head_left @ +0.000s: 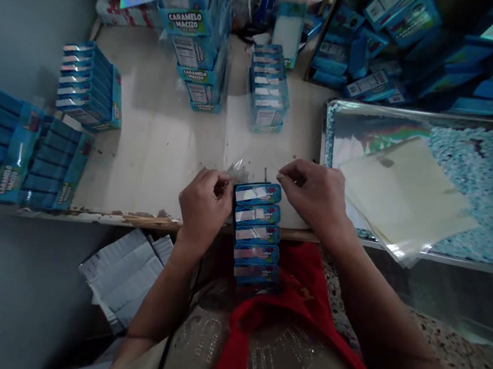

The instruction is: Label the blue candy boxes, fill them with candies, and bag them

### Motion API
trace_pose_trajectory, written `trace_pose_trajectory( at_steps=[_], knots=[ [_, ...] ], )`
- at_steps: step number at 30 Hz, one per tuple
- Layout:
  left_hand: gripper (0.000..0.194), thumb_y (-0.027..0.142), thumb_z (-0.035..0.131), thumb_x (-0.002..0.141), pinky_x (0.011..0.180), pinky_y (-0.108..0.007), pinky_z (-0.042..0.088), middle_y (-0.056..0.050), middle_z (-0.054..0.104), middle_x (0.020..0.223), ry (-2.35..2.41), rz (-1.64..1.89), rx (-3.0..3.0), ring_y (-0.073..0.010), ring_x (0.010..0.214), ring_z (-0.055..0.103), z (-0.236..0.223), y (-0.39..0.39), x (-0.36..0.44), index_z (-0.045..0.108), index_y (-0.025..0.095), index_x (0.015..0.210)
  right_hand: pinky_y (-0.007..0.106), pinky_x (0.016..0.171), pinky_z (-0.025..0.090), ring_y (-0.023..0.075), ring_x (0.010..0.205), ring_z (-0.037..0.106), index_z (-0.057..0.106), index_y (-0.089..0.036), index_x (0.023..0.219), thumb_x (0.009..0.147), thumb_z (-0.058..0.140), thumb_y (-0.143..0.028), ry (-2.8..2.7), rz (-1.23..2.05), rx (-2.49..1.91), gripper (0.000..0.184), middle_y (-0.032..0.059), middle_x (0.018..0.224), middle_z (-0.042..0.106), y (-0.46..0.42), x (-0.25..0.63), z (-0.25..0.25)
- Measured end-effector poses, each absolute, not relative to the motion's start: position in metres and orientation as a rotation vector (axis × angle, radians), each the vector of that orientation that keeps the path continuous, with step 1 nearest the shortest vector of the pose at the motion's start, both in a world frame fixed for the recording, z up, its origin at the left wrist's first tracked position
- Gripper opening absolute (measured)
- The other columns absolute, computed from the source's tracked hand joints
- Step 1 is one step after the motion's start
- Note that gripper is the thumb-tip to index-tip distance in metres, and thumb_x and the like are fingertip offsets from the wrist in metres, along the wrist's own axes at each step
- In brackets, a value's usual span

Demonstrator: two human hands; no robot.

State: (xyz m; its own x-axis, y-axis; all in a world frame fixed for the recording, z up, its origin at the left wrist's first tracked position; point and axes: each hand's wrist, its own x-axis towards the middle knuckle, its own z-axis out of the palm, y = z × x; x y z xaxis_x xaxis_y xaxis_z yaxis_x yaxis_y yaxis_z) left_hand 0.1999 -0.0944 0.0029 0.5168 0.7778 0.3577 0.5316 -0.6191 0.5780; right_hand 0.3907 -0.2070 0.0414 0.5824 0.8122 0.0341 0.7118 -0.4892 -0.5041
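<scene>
Between my hands a row of several small blue candy boxes (258, 235) runs from the table's front edge out toward my body. Glare on their end faces suggests a clear wrap around them. Beside the far end of the row, on its left, my left hand (206, 203) is closed in a pinch, with a crumpled bit of clear plastic film (240, 171) rising at its fingertips. On the right my right hand (316, 193) is also pinched, just off the far box's corner. What lies between its fingertips is too small to make out.
Wrapped stacks of blue boxes stand at the table's back (208, 76) and left (87, 83). At right, a metal tray (430, 115) holds pale blue pieces and yellowish sheets (410, 188). A blue can (265, 0) sits behind. Flattened cardboard (128, 275) lies below the table edge.
</scene>
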Motion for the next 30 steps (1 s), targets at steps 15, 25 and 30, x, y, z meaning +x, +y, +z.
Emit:
trace_pose_trajectory(
  at_steps=[15,25,30],
  knots=[
    [0.009,0.022,0.068,0.105,0.079,-0.029,0.057,-0.006,0.078,0.088,0.847,1.421,2.431,-0.0183,0.083,0.075,-0.03,-0.115,0.192,0.074,0.023,0.098,0.03,0.078,0.054,0.0212,0.09,0.076,0.082,-0.022,0.102,0.112,0.051,-0.03,-1.242,-0.14,-2.166,0.034,0.0106,0.102,0.083,-0.241,0.356,-0.008],
    [0.024,0.037,0.061,0.106,0.069,-0.03,0.046,-0.008,0.075,0.088,1.296,0.749,2.613,-0.0211,0.08,0.07,-0.056,-0.099,0.188,0.07,0.02,0.092,0.029,0.084,0.055,0.0193,0.094,0.078,0.082,-0.021,0.108,0.114,0.052,-0.026,-1.342,-0.222,-1.967,0.031,0.0082,0.108,0.086,-0.238,0.363,-0.05],
    [0.023,0.021,0.052,0.11,0.068,-0.031,0.045,-0.015,0.078,0.1,1.02,0.152,2.821,-0.0243,0.091,0.075,-0.037,-0.091,0.189,0.074,0.015,0.106,0.028,0.086,0.055,0.0201,0.1,0.079,0.083,-0.023,0.112,0.114,0.049,-0.029,-1.307,-0.053,-2.048,0.035,0.0104,0.116,0.085,-0.244,0.362,-0.049]
  ],
)
